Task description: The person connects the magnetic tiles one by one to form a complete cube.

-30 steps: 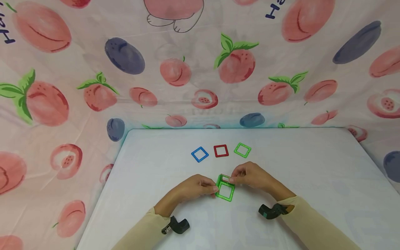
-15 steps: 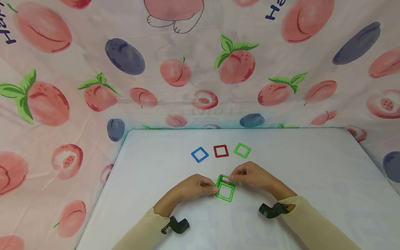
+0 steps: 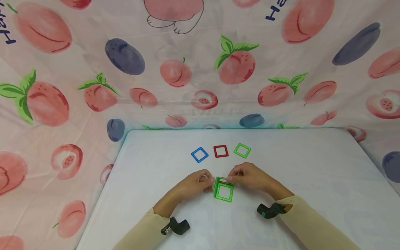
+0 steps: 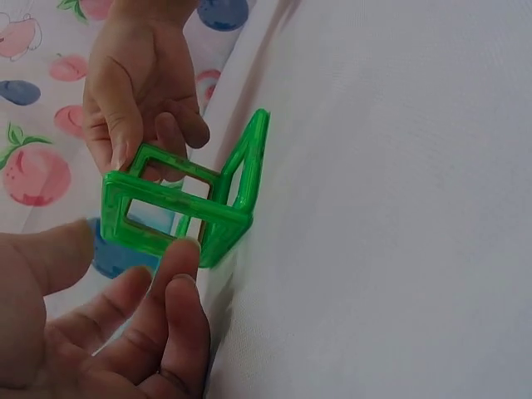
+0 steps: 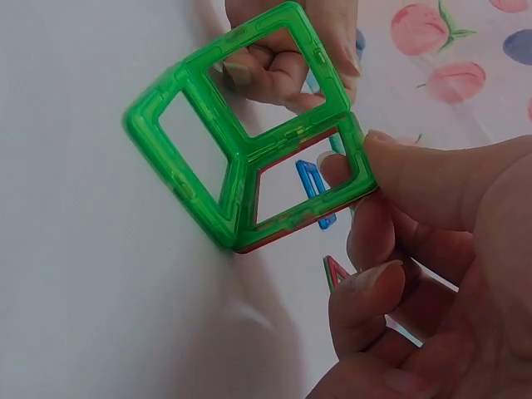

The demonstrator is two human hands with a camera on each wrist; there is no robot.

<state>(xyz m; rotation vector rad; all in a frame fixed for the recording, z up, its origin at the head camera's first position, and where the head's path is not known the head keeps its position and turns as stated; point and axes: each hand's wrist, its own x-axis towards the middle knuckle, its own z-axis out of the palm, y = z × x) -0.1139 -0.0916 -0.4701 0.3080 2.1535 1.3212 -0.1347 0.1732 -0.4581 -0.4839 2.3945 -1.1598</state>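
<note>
Green square magnetic tiles, each an open frame, stand joined at a corner near the middle of the table. One green tile (image 3: 223, 199) lies flat, a second (image 3: 215, 189) rises upright on its left, and a third tile (image 5: 301, 219) with a red edge stands at the back. My right hand (image 3: 250, 176) pinches that back tile's upper corner between thumb and fingers. Beside the left upright tile is my left hand (image 3: 194, 184), its thumb apart from the frame. In the left wrist view its fingertips (image 4: 184, 249) are close to the tile; whether they touch cannot be told.
Behind the hands lie a blue square tile (image 3: 199, 160), a red square tile (image 3: 221, 156) and a light green square tile (image 3: 242, 155) in a row. The white table (image 3: 150, 149) meets a fruit-print cloth (image 3: 187, 41) at the back and left.
My left hand has loosened from the left tile and drawn slightly up and left. The right hand, still pinching the back tile, has shifted a little to the left, and the joined tiles have turned slightly.
</note>
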